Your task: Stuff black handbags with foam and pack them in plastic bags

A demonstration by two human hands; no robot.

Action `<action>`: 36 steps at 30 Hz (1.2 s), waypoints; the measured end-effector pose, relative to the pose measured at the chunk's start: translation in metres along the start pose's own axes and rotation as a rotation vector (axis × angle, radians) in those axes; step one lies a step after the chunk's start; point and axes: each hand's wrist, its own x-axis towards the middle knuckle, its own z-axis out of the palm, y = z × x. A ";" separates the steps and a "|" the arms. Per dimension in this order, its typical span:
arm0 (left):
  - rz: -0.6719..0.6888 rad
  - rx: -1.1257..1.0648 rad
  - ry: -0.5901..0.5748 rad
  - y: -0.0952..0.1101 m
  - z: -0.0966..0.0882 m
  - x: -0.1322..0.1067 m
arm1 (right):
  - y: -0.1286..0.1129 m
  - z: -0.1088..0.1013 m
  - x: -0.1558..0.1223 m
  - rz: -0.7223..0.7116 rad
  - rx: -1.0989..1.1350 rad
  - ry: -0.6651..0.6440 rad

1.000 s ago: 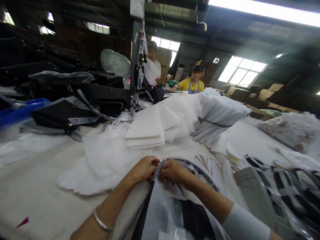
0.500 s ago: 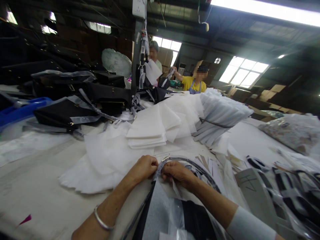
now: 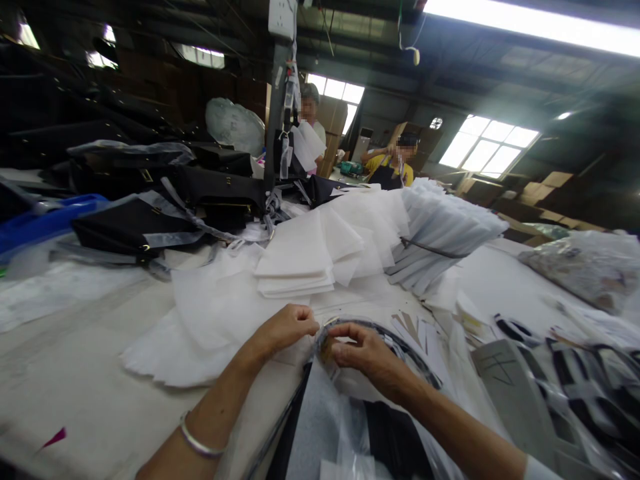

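My left hand (image 3: 286, 328) and my right hand (image 3: 361, 349) meet at the top of a black bag (image 3: 385, 440) wrapped in clear plastic, low in the middle of the view. Both hands have their fingers curled and pinched on the plastic-wrapped strap (image 3: 395, 340) that arcs away to the right. A small brownish bit shows between the right fingers; I cannot name it. A silver bangle (image 3: 197, 445) rings my left wrist. White fabric sheets (image 3: 210, 313) lie just beyond my left hand.
Stacks of folded white fabric (image 3: 300, 260) and a fanned white bundle (image 3: 445, 227) fill the table's middle. Black bags in plastic (image 3: 135, 227) lie at the left, wrapped straps (image 3: 575, 373) at the right. Two people (image 3: 395, 160) work behind a post (image 3: 277, 100).
My two hands have drawn slightly apart, the right one shifting right and down along the strap. The person in yellow at the back has bent over and raised an arm.
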 end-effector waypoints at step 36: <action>-0.076 -0.101 -0.008 -0.016 0.014 0.010 | -0.001 0.000 0.030 0.087 0.126 -0.068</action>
